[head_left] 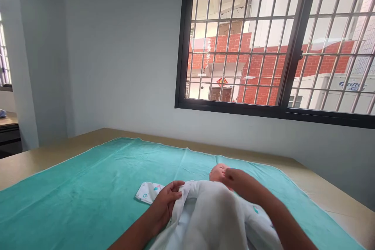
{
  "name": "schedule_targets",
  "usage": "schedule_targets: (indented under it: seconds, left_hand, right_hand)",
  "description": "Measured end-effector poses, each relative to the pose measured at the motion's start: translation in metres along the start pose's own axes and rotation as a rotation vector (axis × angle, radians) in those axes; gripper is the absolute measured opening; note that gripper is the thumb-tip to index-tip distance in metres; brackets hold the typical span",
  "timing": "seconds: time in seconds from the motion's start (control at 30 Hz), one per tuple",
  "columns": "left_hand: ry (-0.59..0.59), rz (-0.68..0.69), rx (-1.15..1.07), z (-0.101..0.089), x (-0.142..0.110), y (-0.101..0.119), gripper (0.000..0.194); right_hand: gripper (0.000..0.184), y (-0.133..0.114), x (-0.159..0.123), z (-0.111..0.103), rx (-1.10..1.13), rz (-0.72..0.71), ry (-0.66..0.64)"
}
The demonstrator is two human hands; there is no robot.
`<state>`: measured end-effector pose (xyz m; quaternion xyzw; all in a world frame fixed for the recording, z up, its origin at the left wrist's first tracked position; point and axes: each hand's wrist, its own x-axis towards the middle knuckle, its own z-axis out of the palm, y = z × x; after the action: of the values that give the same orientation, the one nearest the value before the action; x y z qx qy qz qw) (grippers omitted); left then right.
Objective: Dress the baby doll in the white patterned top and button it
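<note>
Head view: left hand [169, 203] pinches the edge of a white baby garment [179, 211], thumb against curled fingers, beside a printed sleeve [146, 192] lying flat. Right hand [234, 177] at the doll's head [217, 172], fingers curled in tight, partly covering the face; can't tell whether they grip anything. Baby doll lies at the far end of the white fabric, head pointing away from the wearer. Plain white padded bulk [216, 211] between the forearms, probably the doll's soft body, garment around it. All on a teal sheet [96, 187] over a wooden table [26, 164], below a barred window [234, 47].
</note>
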<state>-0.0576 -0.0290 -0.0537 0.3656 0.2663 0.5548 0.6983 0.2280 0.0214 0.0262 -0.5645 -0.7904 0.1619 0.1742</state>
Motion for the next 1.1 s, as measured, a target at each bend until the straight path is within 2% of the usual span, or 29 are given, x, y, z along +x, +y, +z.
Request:
schedule_targets:
  seconds: [0.03,0.1,0.23,0.37,0.53,0.7,0.83,1.0,1.1]
  left_hand:
    - [0.015,-0.001,-0.005,-0.001,0.000,0.001,0.031]
    - [0.041,-0.006,-0.005,-0.002,0.000,0.004,0.033]
    - [0.074,-0.035,-0.004,-0.006,0.001,0.006,0.038]
    - [0.063,-0.027,-0.031,-0.005,0.003,0.002,0.046]
    - [-0.011,-0.007,-0.033,0.010,0.003,-0.002,0.055]
    - [-0.053,0.010,0.045,0.027,0.011,0.013,0.059]
    - [-0.107,0.046,0.099,0.037,0.020,0.025,0.056]
    - [-0.196,0.020,0.328,0.051,0.017,0.032,0.048]
    - [-0.311,-0.102,0.568,0.070,0.005,0.049,0.044]
  right_hand:
    - [0.046,0.015,0.000,-0.008,-0.034,0.091,0.011]
    - [0.054,0.041,0.001,-0.015,-0.032,0.184,-0.032]
    - [0.060,0.064,0.008,-0.003,0.113,0.175,-0.282]
    - [0.056,0.060,0.011,0.013,0.337,0.118,-0.381]
    - [0.061,0.046,0.007,0.015,0.557,0.060,-0.473]
    - [0.059,0.031,0.010,0.027,0.740,0.058,-0.503]
    - [0.056,0.022,0.013,0.045,0.845,0.022,-0.586]
    - [0.058,0.024,0.017,0.066,0.959,0.012,-0.643]
    - [0.058,0.028,0.019,0.070,0.989,-0.010,-0.656]
